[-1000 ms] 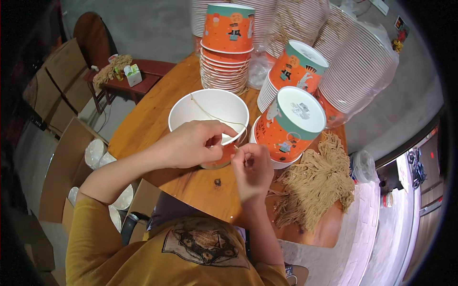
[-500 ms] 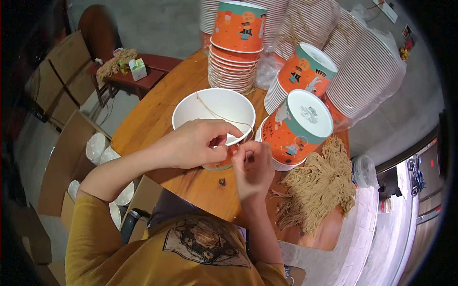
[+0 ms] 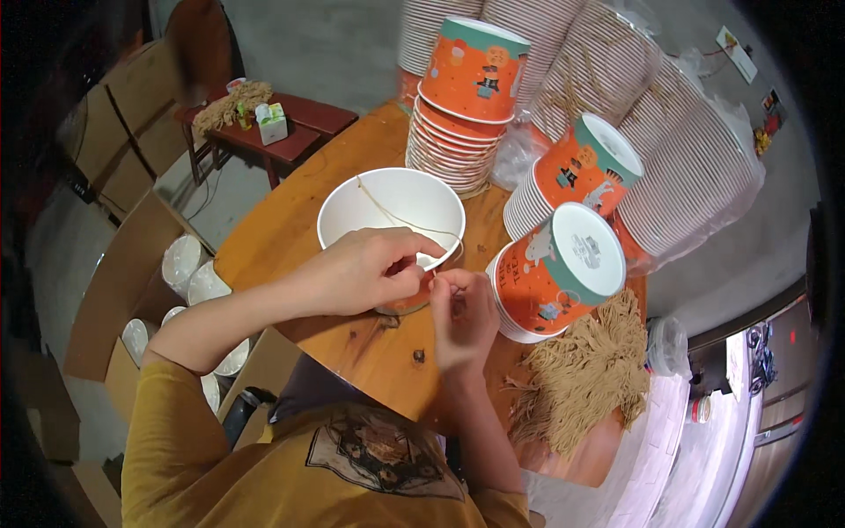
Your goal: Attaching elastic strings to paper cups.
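Note:
A white-lined paper bucket with an orange outside stands upright on the wooden table. My left hand is at its near right rim, forefinger over the edge and thumb outside, closed on the bucket wall. A thin tan string lies across the mouth and passes over the rim between my hands. Just outside that rim, my right hand is pinched, apparently on the string; its fingertips partly hide what they hold. Right of it stands an upturned stack of orange paper buckets.
A bundle of tan strings lies at the table's right. Tall bucket stacks, some in clear plastic, fill the far right. A carton with white buckets stands at left. Farther back is a dark red bench.
The view has shifted, so the stacks and string bundle sit lower in the picture. My hands stay at the bucket rim, the right one slightly lower with its fingers still pinched.

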{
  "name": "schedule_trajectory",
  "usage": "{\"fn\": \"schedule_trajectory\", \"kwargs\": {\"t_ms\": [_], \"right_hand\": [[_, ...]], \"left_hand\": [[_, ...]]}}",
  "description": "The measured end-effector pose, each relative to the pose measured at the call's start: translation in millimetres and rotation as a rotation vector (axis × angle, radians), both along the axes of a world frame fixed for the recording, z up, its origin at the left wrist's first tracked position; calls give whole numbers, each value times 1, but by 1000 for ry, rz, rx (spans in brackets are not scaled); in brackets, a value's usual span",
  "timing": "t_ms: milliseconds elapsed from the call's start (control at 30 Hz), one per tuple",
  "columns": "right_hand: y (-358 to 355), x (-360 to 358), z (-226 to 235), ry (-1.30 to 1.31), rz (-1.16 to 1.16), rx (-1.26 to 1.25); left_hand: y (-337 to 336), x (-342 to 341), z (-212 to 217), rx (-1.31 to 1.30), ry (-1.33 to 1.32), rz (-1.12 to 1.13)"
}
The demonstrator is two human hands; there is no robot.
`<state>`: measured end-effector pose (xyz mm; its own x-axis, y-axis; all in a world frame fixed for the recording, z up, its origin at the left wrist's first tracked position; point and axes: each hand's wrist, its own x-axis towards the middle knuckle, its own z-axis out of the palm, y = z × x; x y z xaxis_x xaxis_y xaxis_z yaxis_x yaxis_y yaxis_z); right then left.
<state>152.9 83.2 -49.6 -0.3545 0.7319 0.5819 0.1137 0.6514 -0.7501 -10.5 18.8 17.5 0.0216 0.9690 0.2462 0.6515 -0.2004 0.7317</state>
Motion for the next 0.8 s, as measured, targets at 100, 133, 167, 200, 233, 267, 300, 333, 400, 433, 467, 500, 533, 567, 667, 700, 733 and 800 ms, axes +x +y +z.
{"fn": "schedule_trajectory", "kwargs": {"t_ms": [100, 133, 167, 200, 233, 267, 300, 333, 400, 433, 467, 500, 533, 567, 667, 700, 733, 800], "right_hand": [[7, -8, 5, 82, 85, -79], [9, -9, 8, 79, 93, -88], [11, -10, 10, 77, 99, -98], [10, -11, 13, 78, 100, -102], [9, -12, 16, 65, 96, -145], [9, -13, 19, 53, 90, -187], [9, -14, 17, 57, 86, -187], [9, -16, 15, 114, 132, -294], [7, -18, 13, 176, 180, -394], [5, -19, 14, 234, 256, -476], [3, -19, 15, 291, 332, -556], [-2, -19, 19, 293, 334, -557], [-6, -19, 24, 252, 351, -621], [-9, -20, 27, 209, 369, -685], [-14, -16, 35, 242, 472, -916], [-12, -15, 35, 234, 478, -910], [-10, -14, 33, 222, 511, -902], [-9, -13, 36, 200, 551, -890]], "left_hand": [[1, -6, 11, -72, -91, 38], [1, -6, 19, -115, -138, 34], [2, -7, 23, -159, -184, 28], [2, -10, 22, -163, -184, 30], [1, -13, 19, -34, -76, -9], [1, -17, 16, 95, 34, -50], [-1, -21, 13, 63, 49, -87], [-1, -21, 13, 64, 53, -93], [-3, -19, 11, 147, 2, -104], [-4, -19, 10, 152, 7, -104], [-5, -18, 10, 156, 11, -112], [-9, -18, 10, 153, 14, -118], [-11, -20, 5, 153, 16, -116], [-11, -24, -2, 274, 105, -105], [-22, -23, -7, 417, 199, -82], [-24, -22, -6, 444, 212, -75], [-26, -21, -6, 451, 212, -65], [-31, -19, -8, 507, 334, 6]]}}
